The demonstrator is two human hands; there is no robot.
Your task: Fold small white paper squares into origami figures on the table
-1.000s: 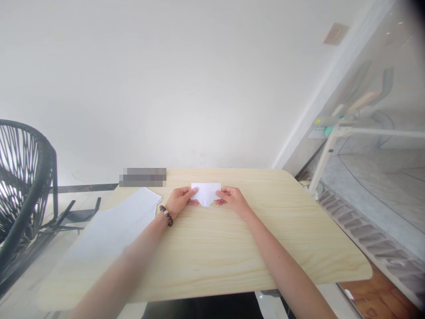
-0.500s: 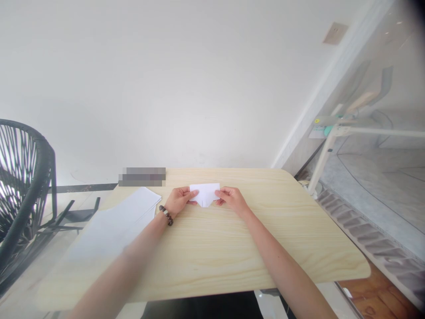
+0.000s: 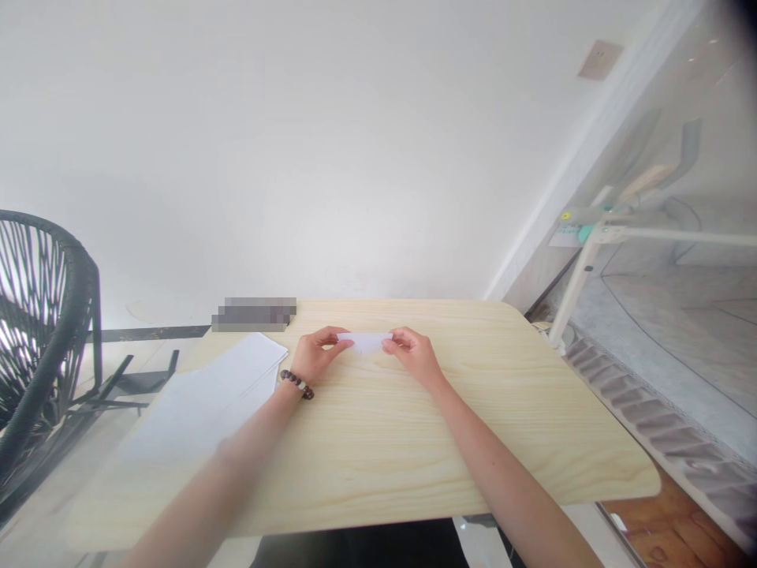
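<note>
A small folded white paper (image 3: pixel 365 341) is held just above the light wooden table (image 3: pixel 384 442), near its far middle. My left hand (image 3: pixel 316 356), with a beaded bracelet on its wrist, pinches the paper's left end between thumb and fingers. My right hand (image 3: pixel 412 354) pinches its right end the same way. The paper now shows only as a narrow strip, tipped nearly edge-on to the camera.
A stack of white sheets (image 3: pixel 204 398) lies on the table's left side. A blurred dark object (image 3: pixel 254 313) sits at the far edge. A black woven chair (image 3: pixel 41 331) stands to the left. A white stand (image 3: pixel 583 272) and a glass panel are on the right.
Both hands have lifted and tipped the folded paper, so its flat face with the pointed lower edge no longer shows; only a thin strip is visible. My arms have barely moved.
</note>
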